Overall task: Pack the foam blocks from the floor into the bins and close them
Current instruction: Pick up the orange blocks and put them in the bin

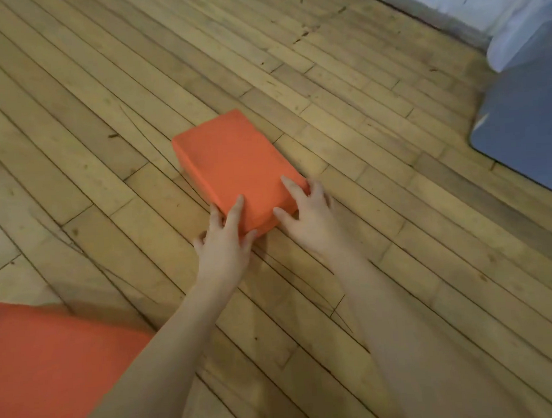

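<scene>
An orange foam block [233, 163] lies flat on the wooden floor in the middle of the view. My left hand [226, 241] holds its near left corner, index finger on top and thumb against the near face. At the near right corner, my right hand [307, 213] grips the block with one finger on top, the thumb on the near face and the other fingers down the right side. A second orange foam block [51, 368] fills the lower left corner, partly hidden by my left forearm. No bin is in view.
A blue-grey flat object [528, 135] lies on the floor at the right edge. White cloth [514, 7] hangs along the wall at the top right. Bare wooden floorboards [99, 90] spread to the left and behind the block.
</scene>
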Demonstrator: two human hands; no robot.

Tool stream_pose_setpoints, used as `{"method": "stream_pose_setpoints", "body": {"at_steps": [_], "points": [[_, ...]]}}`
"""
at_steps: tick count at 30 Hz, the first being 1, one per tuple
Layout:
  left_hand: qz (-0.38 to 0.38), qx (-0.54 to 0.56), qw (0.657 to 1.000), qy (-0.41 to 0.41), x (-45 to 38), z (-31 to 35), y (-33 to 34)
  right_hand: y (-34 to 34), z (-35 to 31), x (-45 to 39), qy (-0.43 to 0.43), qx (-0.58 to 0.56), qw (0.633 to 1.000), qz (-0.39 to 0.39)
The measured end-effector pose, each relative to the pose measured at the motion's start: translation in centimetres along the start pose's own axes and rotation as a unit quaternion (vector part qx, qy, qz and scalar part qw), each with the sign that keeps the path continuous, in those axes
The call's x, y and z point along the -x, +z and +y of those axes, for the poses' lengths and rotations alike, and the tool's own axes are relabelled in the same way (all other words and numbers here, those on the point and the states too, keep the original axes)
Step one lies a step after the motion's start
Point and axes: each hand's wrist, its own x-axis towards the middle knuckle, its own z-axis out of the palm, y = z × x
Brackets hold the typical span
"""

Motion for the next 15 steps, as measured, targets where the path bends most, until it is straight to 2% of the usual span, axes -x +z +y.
{"method": "stream_pose_setpoints", "body": {"at_steps": [4, 8, 11, 15], "points": [[-0.050, -0.028, 0.995, 0.088, 2.3, 0.6, -0.2, 0.1, 2.5, 4.4, -0.011, -0.049, 0.996, 0.070], [-0.089, 0.020, 0.985, 0.149, 5.2, 3.5, 0.9, -1.0, 5.0, 9.8, 0.028, -0.114, 0.978, 0.172], [-0.108, 0.082, 0.978, 0.162, 8.0, 5.9, 2.4, -2.2, 6.8, 13.7, 0.062, -0.121, 0.962, 0.239], [-0.116, 0.092, 0.971, 0.186, 11.6, 8.6, 5.1, -3.2, 9.8, 19.1, 0.131, -0.125, 0.948, 0.261]]}}
